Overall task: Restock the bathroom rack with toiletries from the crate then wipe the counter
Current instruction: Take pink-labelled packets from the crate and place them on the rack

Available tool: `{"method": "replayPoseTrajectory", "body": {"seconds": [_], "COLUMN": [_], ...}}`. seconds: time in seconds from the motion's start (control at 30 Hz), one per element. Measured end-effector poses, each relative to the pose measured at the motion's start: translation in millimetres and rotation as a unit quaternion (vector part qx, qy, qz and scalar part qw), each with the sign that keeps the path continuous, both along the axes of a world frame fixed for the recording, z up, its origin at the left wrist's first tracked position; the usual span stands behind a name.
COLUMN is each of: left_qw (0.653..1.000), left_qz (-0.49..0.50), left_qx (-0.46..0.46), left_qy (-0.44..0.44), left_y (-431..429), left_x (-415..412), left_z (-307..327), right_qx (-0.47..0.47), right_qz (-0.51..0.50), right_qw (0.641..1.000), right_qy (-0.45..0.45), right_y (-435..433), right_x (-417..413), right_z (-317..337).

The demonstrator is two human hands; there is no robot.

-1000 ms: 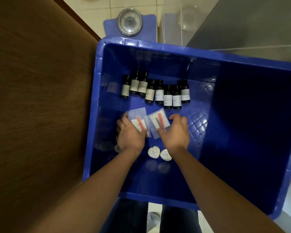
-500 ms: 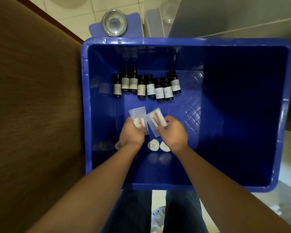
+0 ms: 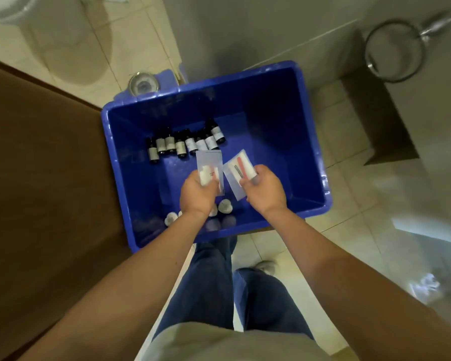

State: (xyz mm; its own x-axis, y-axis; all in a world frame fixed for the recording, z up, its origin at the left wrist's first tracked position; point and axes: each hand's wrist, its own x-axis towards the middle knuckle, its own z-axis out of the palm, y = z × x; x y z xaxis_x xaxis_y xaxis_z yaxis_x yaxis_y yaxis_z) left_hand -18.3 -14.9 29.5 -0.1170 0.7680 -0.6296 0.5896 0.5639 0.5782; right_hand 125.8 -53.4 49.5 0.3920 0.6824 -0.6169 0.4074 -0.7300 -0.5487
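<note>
Beige tiled floor (image 3: 151, 48) under blue crate (image 3: 284, 131) beside brown panel (image 3: 42, 178)

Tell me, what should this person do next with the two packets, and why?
Probably lift both hands out of the blue crate and carry the packets to the rack: the left hand grips one clear packet, the right hand grips a second packet, so both hands are full.

Dim indoor light, soft motion blur throughout, wide-angle bending at edges (strongest in corners), murky shadows
</note>
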Motion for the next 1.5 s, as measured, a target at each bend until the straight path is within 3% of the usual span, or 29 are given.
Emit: {"method": "replayPoseTrajectory", "body": {"seconds": [0.23,0.5,1.0,1.2,1.5], "left_qw": [0.993,0.968,0.881,0.838,0.772], "left_qz": [-0.051,-0.170,-0.352,-0.401,-0.500], "left_qx": [0.071,0.131,0.195,0.203,0.207], "left_qy": [-0.080,-0.133,-0.249,-0.309,-0.335], "left_y": [-38,-91,-191,-241,-310], "left_x": [62,151,306,374,464], "left_z": [76,160,274,306,342], "right_qx": [0.093,0.165,0.295,0.325,0.351], "right_qz": [-0.110,-0.262,-0.408,-0.456,-0.525], "right_qw": [0.989,0.950,0.864,0.825,0.767], "right_qy": [0.028,0.027,-0.001,-0.078,-0.113], "right_y": [-62,-141,-286,-347,-432], "right_x": [58,119,244,286,338], "right_z": [84,162,266,304,337]}}
